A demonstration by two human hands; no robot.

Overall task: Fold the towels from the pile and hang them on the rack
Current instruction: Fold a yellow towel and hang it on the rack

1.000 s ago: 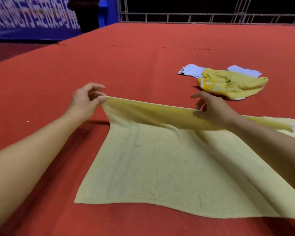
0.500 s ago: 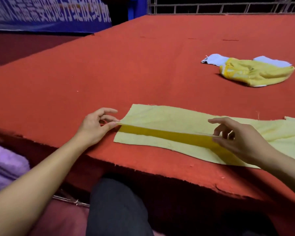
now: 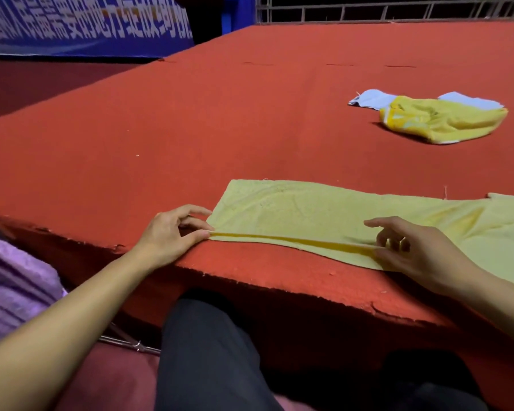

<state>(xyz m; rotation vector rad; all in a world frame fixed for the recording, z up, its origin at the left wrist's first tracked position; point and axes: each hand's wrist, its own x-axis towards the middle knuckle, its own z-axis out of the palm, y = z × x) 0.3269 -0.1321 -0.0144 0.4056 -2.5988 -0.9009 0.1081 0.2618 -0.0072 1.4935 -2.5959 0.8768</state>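
A pale yellow towel lies folded in half near the front edge of the red table. My left hand pinches the towel's near left corner between thumb and fingers. My right hand pinches the near edge further right, and the upper layer stands slightly lifted between the two hands. Farther back on the right lies the pile: a crumpled bright yellow towel on top of a light blue one. No rack is in view.
The table's front edge runs just below my hands, with my dark-trousered legs beneath it. Purple fabric and a metal bar sit at lower left. A blue banner and railing stand behind.
The lifted far edge of the towel has been brought toward me and laid down over the near edge, folding it in half. The upper layer now sits lower than half a second ago.
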